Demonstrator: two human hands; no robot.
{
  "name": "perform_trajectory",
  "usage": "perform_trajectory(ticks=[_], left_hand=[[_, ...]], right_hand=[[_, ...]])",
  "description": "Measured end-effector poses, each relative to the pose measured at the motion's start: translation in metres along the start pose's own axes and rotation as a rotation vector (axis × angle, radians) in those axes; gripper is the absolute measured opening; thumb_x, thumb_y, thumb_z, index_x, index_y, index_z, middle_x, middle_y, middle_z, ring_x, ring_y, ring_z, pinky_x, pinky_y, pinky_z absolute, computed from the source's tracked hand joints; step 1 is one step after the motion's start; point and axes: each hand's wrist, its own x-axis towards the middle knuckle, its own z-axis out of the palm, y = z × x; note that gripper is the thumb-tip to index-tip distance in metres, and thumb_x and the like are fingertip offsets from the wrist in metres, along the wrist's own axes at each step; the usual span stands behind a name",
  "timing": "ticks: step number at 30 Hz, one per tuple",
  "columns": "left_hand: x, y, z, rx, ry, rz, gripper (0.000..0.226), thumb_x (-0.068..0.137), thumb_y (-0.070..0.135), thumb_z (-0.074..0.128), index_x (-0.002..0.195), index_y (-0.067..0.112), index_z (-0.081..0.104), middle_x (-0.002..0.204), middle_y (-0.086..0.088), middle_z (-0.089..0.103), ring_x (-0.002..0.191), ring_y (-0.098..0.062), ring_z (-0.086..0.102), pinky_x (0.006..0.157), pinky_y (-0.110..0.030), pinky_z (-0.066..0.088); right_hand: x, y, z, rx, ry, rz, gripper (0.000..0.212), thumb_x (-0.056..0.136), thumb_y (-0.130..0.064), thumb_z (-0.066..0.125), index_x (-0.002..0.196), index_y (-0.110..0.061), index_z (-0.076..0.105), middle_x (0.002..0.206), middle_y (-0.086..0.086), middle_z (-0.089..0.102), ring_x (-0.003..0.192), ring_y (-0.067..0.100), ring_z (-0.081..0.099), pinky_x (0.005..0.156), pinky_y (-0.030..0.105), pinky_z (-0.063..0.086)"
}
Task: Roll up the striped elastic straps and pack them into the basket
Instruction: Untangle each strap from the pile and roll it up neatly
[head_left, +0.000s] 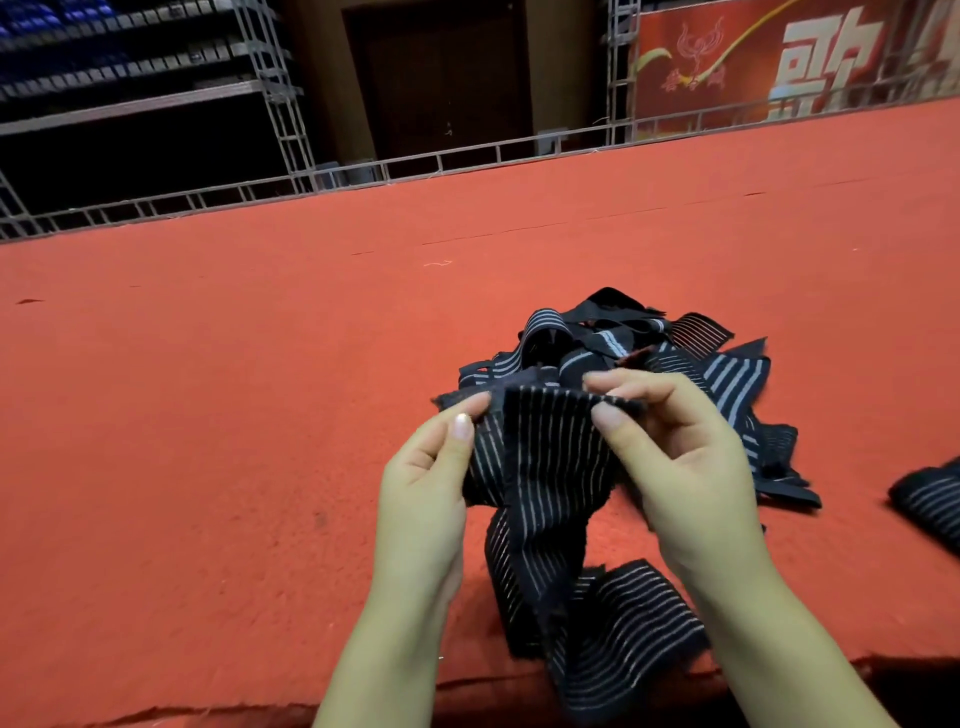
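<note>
My left hand (426, 483) and right hand (675, 457) pinch the ribbed, white-striped black strap (540, 457) by its top edge; its tail drapes over the red carpet's (208, 415) near edge.

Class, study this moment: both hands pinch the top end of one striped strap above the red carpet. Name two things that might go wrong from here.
1. The held strap hangs twisted and its tail lies folded near the carpet edge; a roll started now may come out crooked.
2. The pile of straps sits tangled right behind the left hand and right hand; pulling may drag others along.
</note>
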Motion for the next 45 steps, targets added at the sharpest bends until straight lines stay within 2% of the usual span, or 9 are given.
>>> perform_trajectory(ticks=[3,5,8,11,21,27,35,38,45], left_hand=[[0.001,0.0,-0.001,-0.017,-0.007,0.003,0.042,0.096,-0.004,0.049,0.121,0.029,0.057,0.091,-0.006,0.076,0.083,-0.015,0.069,0.072,-0.026,0.055],[-0.002,0.002,0.002,-0.02,-0.031,-0.012,0.049,0.095,-0.004,0.051,0.126,0.034,0.047,0.088,-0.006,0.076,0.076,-0.013,0.07,0.065,-0.023,0.055],[-0.007,0.005,0.006,-0.052,-0.13,-0.032,0.033,0.094,-0.006,0.051,0.114,0.019,0.059,0.091,-0.007,0.076,0.076,-0.013,0.071,0.062,-0.021,0.054],[-0.012,0.008,0.007,-0.062,-0.209,-0.005,0.022,0.094,0.0,0.049,0.108,0.008,0.065,0.094,-0.008,0.076,0.085,-0.015,0.071,0.069,-0.021,0.054],[-0.015,0.007,0.005,-0.117,-0.334,0.007,0.029,0.088,0.011,0.049,0.112,0.008,0.065,0.1,-0.007,0.075,0.092,-0.013,0.07,0.073,-0.02,0.053],[-0.015,0.008,0.004,-0.067,-0.378,0.042,0.029,0.088,0.01,0.047,0.112,0.006,0.063,0.09,0.004,0.074,0.076,0.0,0.066,0.065,-0.01,0.048],[-0.015,0.006,0.001,0.038,-0.35,0.06,0.034,0.078,0.032,0.055,0.104,0.016,0.073,0.087,-0.001,0.069,0.079,-0.017,0.059,0.07,-0.027,0.046],[-0.017,0.01,0.006,0.149,-0.259,0.176,0.022,0.085,0.032,0.07,0.098,0.015,0.068,0.088,0.006,0.074,0.082,-0.005,0.067,0.071,-0.018,0.05],[-0.015,0.01,0.004,0.209,-0.168,0.302,0.009,0.087,0.018,0.058,0.089,0.015,0.067,0.081,0.011,0.072,0.078,0.0,0.065,0.072,-0.014,0.049]], right_hand=[[0.002,-0.004,-0.004,0.185,-0.059,0.17,0.028,0.061,-0.046,0.085,0.078,-0.03,0.07,0.085,-0.004,0.066,0.087,0.014,0.06,0.078,0.026,0.05],[0.0,-0.004,-0.001,0.243,-0.089,0.234,0.02,0.062,-0.03,0.085,0.077,-0.028,0.072,0.083,-0.002,0.067,0.084,0.015,0.061,0.076,0.026,0.05],[-0.002,-0.006,0.006,0.277,-0.047,0.271,0.017,0.068,-0.008,0.08,0.078,-0.02,0.072,0.078,-0.004,0.069,0.08,0.011,0.064,0.072,0.019,0.052],[-0.001,-0.008,0.007,0.321,0.041,0.297,0.02,0.066,-0.013,0.069,0.086,-0.012,0.067,0.075,-0.004,0.07,0.077,0.01,0.065,0.071,0.019,0.054],[-0.001,-0.011,0.009,0.342,0.068,0.248,0.013,0.066,-0.013,0.069,0.074,-0.022,0.073,0.076,-0.005,0.07,0.078,0.008,0.066,0.073,0.019,0.054],[-0.001,-0.008,0.01,0.321,0.086,0.237,0.018,0.068,-0.013,0.069,0.086,-0.015,0.068,0.079,-0.004,0.071,0.081,0.009,0.066,0.075,0.02,0.054],[-0.005,-0.003,0.014,0.292,0.116,0.215,0.017,0.069,-0.016,0.069,0.086,-0.016,0.068,0.079,-0.005,0.071,0.081,0.007,0.066,0.073,0.018,0.052],[-0.009,-0.002,0.016,0.227,0.099,0.167,0.016,0.072,-0.016,0.074,0.087,-0.019,0.068,0.084,-0.005,0.072,0.084,0.007,0.067,0.075,0.017,0.051],[-0.012,-0.005,0.012,-0.018,0.129,0.049,0.015,0.078,-0.034,0.07,0.092,-0.037,0.069,0.104,0.011,0.063,0.09,0.008,0.063,0.078,0.019,0.049]])
